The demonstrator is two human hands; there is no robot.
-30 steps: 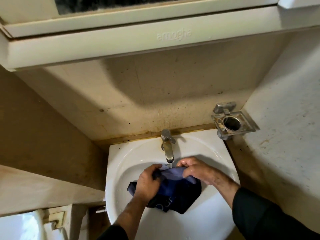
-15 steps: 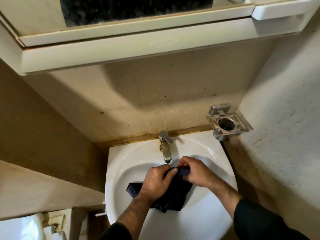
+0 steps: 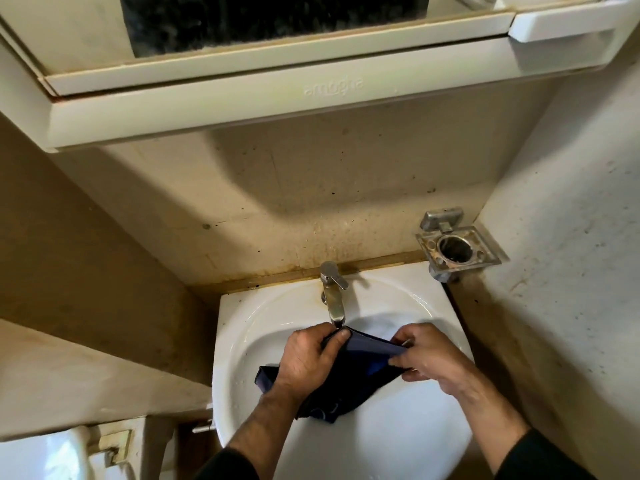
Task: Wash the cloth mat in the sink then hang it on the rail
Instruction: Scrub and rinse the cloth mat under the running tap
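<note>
Hands (image 3: 363,358) stretching cloth mat (image 3: 349,382), sink (image 3: 242,327) rim near

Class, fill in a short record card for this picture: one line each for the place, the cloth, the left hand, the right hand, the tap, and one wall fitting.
Place: white sink set against a stained wall, under a cream cabinet
Cloth: dark blue cloth mat, stretched between both hands over the basin
Left hand: left hand gripping the mat's upper edge just below the spout
Right hand: right hand pinching the mat's other end
Tap: metal tap behind the hands; water flow cannot be made out
Wall fitting: metal holder, nothing in its ring
</note>
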